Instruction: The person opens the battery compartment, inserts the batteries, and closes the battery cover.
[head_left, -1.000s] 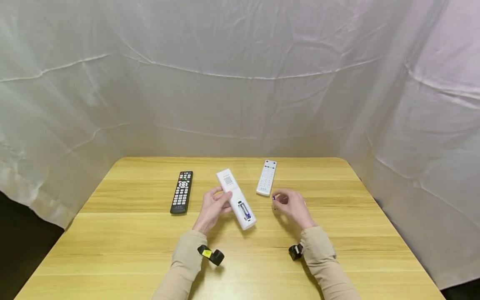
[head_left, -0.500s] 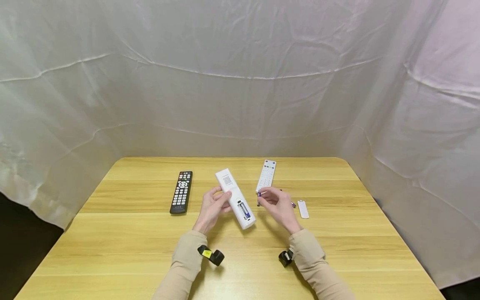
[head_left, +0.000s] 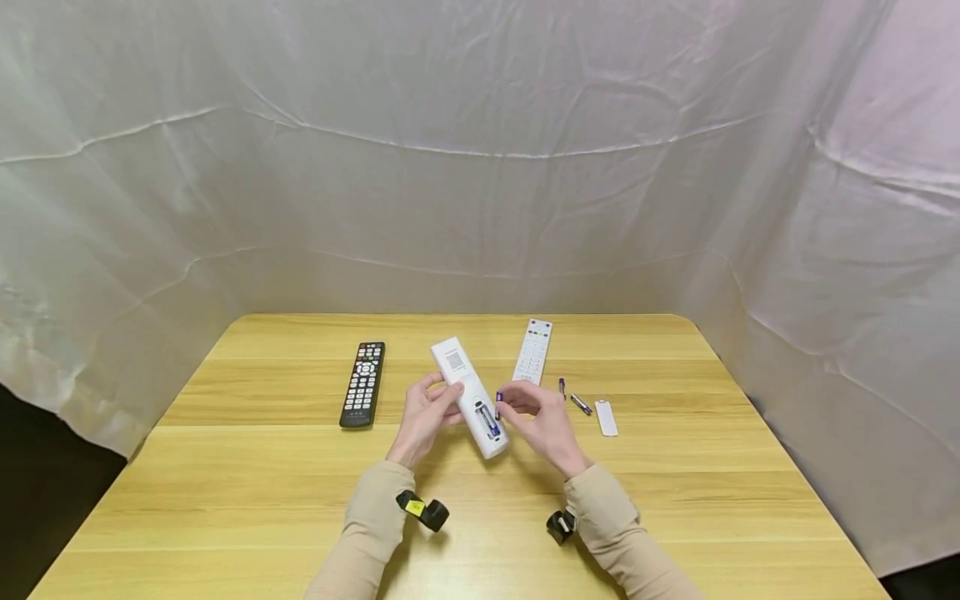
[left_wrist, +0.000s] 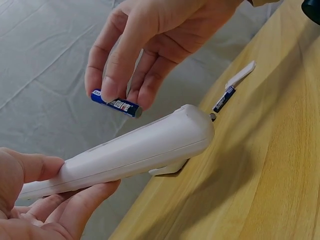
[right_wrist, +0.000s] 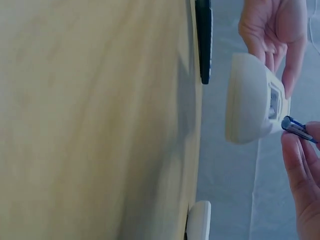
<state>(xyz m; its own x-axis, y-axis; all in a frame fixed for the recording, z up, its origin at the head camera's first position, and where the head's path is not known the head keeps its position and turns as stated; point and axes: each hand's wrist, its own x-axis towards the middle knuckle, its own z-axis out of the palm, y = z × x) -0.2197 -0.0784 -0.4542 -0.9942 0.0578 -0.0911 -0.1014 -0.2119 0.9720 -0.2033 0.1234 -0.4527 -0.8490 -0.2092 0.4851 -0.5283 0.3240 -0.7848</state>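
Note:
My left hand [head_left: 426, 412] grips a white remote control [head_left: 465, 379], turned back side up and raised over the table. Its battery compartment is uncovered, and a blue battery [head_left: 490, 422] lies inside. Between thumb and fingertips my right hand [head_left: 542, 421] pinches another blue AAA battery [left_wrist: 117, 104], close above the compartment end of the remote. In the right wrist view the battery's end is right beside the compartment opening [right_wrist: 274, 102]. The battery cover [head_left: 606, 418] lies on the table to the right of my right hand.
Two loose batteries [head_left: 581, 404] lie between the right hand and the cover. Behind the right hand is a second white remote [head_left: 533, 350], buttons up. A black remote [head_left: 363, 385] lies to the left. Pale curtains [head_left: 480, 208] surround the wooden table [head_left: 262, 500].
My right hand has moved left with its battery, from beside the second white remote to the held one. The loose batteries and cover have come into view. The left hand has barely moved.

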